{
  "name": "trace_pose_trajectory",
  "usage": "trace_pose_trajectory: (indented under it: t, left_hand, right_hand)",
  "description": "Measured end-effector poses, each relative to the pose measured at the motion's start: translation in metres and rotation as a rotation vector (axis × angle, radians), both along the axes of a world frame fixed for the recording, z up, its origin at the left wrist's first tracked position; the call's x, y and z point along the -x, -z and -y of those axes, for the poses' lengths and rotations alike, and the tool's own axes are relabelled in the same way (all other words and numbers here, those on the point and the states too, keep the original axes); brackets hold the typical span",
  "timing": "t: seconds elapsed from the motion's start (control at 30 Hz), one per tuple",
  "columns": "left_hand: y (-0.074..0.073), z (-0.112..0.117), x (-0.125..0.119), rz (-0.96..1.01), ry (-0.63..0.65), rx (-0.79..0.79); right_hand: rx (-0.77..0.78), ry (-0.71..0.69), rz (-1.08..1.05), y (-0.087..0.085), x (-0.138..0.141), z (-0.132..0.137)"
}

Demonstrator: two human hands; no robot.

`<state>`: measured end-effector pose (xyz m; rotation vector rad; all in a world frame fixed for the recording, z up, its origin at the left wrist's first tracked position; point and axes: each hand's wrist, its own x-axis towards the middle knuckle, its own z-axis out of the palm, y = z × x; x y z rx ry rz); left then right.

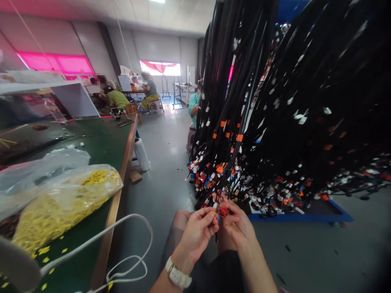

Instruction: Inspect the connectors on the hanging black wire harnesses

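While both hands meet low in the ctr of the frame, over the person's lap, the work in hand looks like fitting or checking one plug at the end of a harness lead. The right hand [237, 223] pinches a small red connector [223, 212] btwn thumb and forefinger. The left hand [198, 232], w/ a white watch [177, 276] on its wrist, has its fingertips closed on a yellow bit [213, 213] touching the connector's left side. Can't tell whether that bit is a separate part or belongs to the plug. A thin dark wire runs from the connector up into the harnesses [235, 101], a dense black mass w/ orange tape and white tags hanging across the upper right, ends dangling just above the hands over a blue base [305, 217]. So prob. mid-step: plug gripped, small piece held at its mouth, seating not visible. Any further move calls for a steady pinch from the right and fine alignment from the left, w/ little slack in the lead and many look-alike ends close by. At lower left, a green table [100, 142] carries a clear bag [64, 203] of yellow parts and a white cable [128, 221] looping off its edge, well apart from the hands. Other people sit far off, upper left.
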<state>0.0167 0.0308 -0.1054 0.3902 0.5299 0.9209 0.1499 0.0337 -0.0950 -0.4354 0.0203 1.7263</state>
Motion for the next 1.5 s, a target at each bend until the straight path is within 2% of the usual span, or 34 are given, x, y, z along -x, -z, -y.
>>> trace_pose_trajectory:
  t: [0.17, 0.37, 0.57, 0.73, 0.9, 1.07, 1.2, 1.33, 1.5]
  left_hand:
    - [0.0, -0.001, 0.002, 0.042, 0.002, -0.003]
    - [-0.001, -0.001, -0.002, -0.013, -0.072, -0.047]
    - [-0.002, 0.0, -0.001, 0.009, -0.058, -0.006]
    - [-0.005, 0.002, -0.001, -0.046, -0.06, -0.048]
    - [-0.008, 0.004, -0.004, -0.35, -0.129, -0.26]
    - [-0.015, 0.002, 0.002, -0.705, -0.211, -0.708]
    - [-0.023, 0.003, 0.008, -0.855, -0.244, -0.988]
    - [-0.024, 0.003, 0.012, -0.905, -0.215, -1.091]
    - [-0.024, 0.0, 0.017, -0.789, -0.147, -1.055]
  right_hand:
    - [0.038, 0.047, 0.023, -0.007, 0.004, 0.001]
    - [0.103, 0.074, -0.004, -0.016, 0.008, 0.003]
    - [0.099, 0.068, -0.013, -0.016, 0.006, 0.004]
    - [0.082, 0.058, -0.01, -0.013, 0.004, 0.004]
    - [0.06, 0.043, 0.042, -0.015, 0.004, 0.005]
    - [0.075, 0.019, 0.084, -0.019, 0.006, 0.005]
    - [0.074, -0.008, 0.077, -0.019, 0.006, 0.004]
    - [0.037, -0.043, 0.099, -0.015, 0.005, 0.003]
    - [0.003, -0.05, 0.144, -0.014, 0.005, 0.003]
